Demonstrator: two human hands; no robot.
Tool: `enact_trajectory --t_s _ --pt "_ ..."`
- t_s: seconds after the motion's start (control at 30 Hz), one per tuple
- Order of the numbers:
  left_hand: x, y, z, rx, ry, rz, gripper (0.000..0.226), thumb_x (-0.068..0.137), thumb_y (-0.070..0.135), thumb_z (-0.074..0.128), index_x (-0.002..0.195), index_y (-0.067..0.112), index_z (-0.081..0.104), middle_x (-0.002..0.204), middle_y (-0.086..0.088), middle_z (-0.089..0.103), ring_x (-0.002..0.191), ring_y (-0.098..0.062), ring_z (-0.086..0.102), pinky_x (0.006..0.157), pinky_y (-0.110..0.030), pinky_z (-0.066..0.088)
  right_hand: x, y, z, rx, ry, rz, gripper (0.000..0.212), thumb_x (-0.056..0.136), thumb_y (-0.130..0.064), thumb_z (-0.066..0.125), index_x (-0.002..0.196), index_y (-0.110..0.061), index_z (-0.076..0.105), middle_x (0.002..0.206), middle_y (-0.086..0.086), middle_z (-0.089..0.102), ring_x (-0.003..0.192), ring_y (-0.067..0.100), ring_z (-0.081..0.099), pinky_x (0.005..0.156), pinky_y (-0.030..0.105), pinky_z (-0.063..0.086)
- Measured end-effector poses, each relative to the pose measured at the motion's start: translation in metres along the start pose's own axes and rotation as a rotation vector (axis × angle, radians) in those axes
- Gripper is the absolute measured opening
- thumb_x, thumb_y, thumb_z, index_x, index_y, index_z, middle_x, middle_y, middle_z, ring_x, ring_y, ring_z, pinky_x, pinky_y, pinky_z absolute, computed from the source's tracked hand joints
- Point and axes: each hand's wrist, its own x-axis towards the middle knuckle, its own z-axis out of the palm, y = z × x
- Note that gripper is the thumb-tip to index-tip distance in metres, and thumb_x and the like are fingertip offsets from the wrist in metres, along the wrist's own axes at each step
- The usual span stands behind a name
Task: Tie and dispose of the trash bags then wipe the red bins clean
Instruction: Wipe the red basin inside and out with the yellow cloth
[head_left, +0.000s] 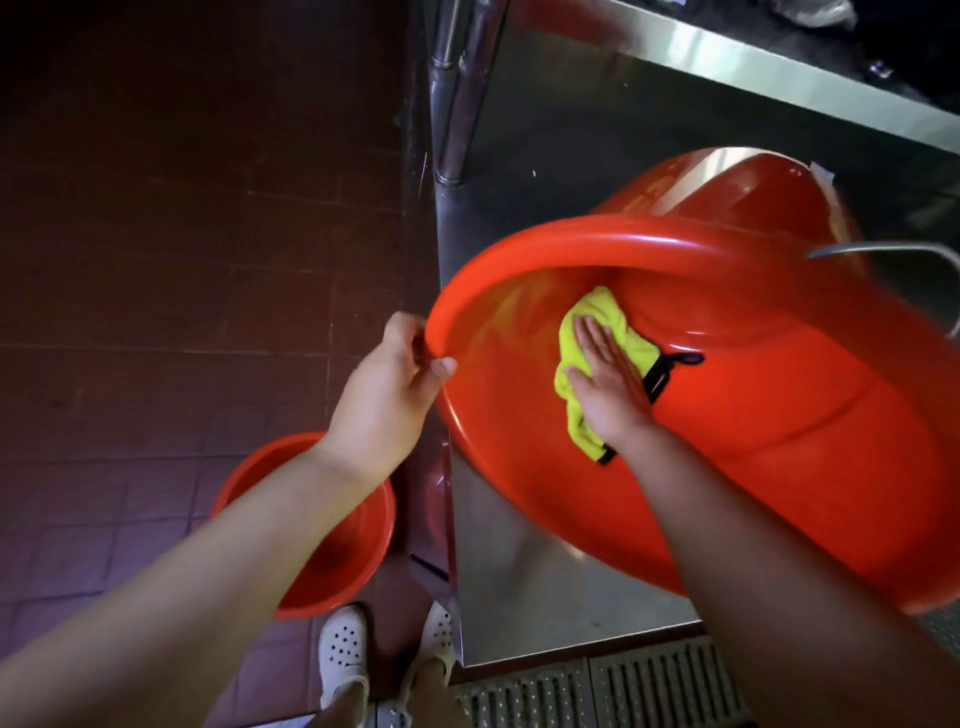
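A large red bin (779, 426) lies tilted on its side on a steel surface (545, 587), its mouth facing me. My left hand (389, 395) grips the bin's rim at its left edge, thumb inside. My right hand (608, 384) is inside the bin, fingers flat, pressing a yellow cloth (597, 322) with black trim against the inner wall. A second, smaller red bin (353, 551) stands upright on the floor below my left forearm, partly hidden by it.
Dark red floor tiles (156, 260) fill the left. Steel table legs (457, 88) rise at the top centre. A metal floor grate (597, 686) runs along the bottom right. My white perforated shoes (343, 654) stand by the steel surface's edge. A wire handle (883, 249) crosses the big bin's right.
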Motion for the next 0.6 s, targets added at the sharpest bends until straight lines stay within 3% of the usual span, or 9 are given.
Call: enact_trajectory --t_s 0.13,0.2,0.3,0.43,0.6 --pt "-0.002 -0.004 0.006 -0.22 0.071 -0.024 0.019 0.09 0.021 0.062 0.095 0.033 0.048 0.091 0.012 0.065 0.084 0.004 0.063 0.073 -0.009 0.047 0.026 0.016 -0.002 -0.06 -0.005 0.128 0.064 0.096 -0.041 0.041 0.151 -0.03 0.009 0.16 -0.007 0.005 0.147 0.015 0.003 0.117 0.033 0.007" --pt "-0.011 -0.015 0.022 -0.327 0.017 -0.125 0.02 0.09 0.011 0.06 0.094 0.027 0.049 0.09 0.007 0.063 0.081 0.001 0.063 0.077 -0.015 0.047 0.028 0.014 0.001 -0.052 0.011 0.168 0.065 0.095 -0.05 0.038 0.15 -0.034 0.008 0.159 -0.011 0.003 0.147 0.013 0.003 0.118 0.036 0.007" --pt "-0.032 -0.03 0.05 -0.473 -0.164 -0.311 0.026 0.093 -0.003 0.048 0.1 0.022 0.046 0.093 -0.001 0.061 0.086 -0.007 0.06 0.08 -0.026 0.053 0.026 0.006 0.005 -0.035 0.028 0.171 0.065 0.095 -0.048 0.04 0.151 -0.033 0.009 0.16 -0.007 0.005 0.147 0.015 0.005 0.117 0.035 0.008" --pt "-0.038 -0.04 0.061 -0.467 -0.112 -0.32 0.025 0.095 0.003 0.049 0.099 0.028 0.046 0.1 -0.002 0.063 0.091 -0.007 0.064 0.08 -0.031 0.057 -0.008 -0.02 0.013 -0.006 0.052 0.116 0.067 0.094 -0.039 0.047 0.151 -0.027 0.013 0.16 0.0 0.009 0.147 0.019 0.005 0.116 0.033 0.007" --pt "-0.038 -0.039 0.063 -0.428 -0.039 -0.315 0.022 0.093 0.004 0.052 0.095 0.026 0.047 0.098 -0.012 0.064 0.091 -0.02 0.065 0.078 -0.037 0.057 -0.091 -0.06 0.031 0.044 0.045 -0.137 0.069 0.089 -0.038 0.045 0.15 -0.028 0.013 0.158 -0.005 0.007 0.147 0.016 0.001 0.118 0.032 0.004"
